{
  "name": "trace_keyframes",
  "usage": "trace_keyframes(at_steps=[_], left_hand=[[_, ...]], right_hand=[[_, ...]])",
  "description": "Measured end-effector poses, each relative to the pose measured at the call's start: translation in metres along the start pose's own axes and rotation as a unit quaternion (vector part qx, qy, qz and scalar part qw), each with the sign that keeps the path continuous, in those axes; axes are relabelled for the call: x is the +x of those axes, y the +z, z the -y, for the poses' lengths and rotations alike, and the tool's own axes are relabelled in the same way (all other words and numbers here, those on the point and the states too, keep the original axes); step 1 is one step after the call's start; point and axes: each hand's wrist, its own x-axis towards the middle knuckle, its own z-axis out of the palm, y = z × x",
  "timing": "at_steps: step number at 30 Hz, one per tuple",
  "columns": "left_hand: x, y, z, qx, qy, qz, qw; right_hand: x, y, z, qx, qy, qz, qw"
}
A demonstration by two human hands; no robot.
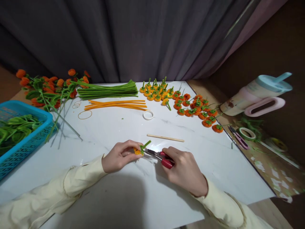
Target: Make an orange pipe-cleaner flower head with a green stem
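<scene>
My left hand (121, 156) pinches a small yellow-orange flower (136, 151) with a green stem that points up and to the right. In my right hand (184, 168) are red-handled pliers (154, 154), my fingers wrapped round the handles. The tips of the pliers meet the green part at the flower's right side; whether the jaws are closed on it is too small to tell. Just beyond the pliers lies a wooden stick (165, 138) on the white table (114, 197).
Green stems (107, 90), orange stems (116, 104) and a white ring (148, 115) lie farther back. Yellow flowers (157, 95) and orange flowers (195, 109) stand behind right. A blue basket (28, 143) is left, a tumbler (250, 95) right.
</scene>
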Motion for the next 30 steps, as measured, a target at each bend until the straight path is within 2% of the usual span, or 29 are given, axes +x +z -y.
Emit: trace_keyframes(at_steps=[5, 9, 12, 18, 21, 30], left_hand=[[0.000, 0.000, -0.002, 0.013, 0.014, -0.002, 1.000], [0.000, 0.000, -0.002, 0.022, 0.017, -0.010, 1.000], [0.001, 0.000, -0.002, 0.033, 0.017, -0.005, 0.999], [0.002, 0.000, -0.006, 0.024, 0.006, -0.013, 1.000], [0.002, 0.002, -0.007, 0.022, -0.002, -0.020, 1.000], [0.003, 0.002, -0.007, 0.036, -0.001, -0.025, 0.999]], right_hand=[[0.003, -0.001, 0.000, 0.068, 0.040, 0.078, 0.994], [0.004, -0.002, 0.000, 0.093, 0.044, 0.107, 0.989], [0.004, -0.003, 0.001, 0.072, 0.037, 0.086, 0.993], [-0.003, 0.000, 0.007, -0.031, -0.004, -0.025, 0.999], [-0.006, 0.000, 0.010, -0.068, -0.013, -0.055, 0.996], [-0.006, -0.004, 0.016, -0.133, -0.018, -0.037, 0.990]])
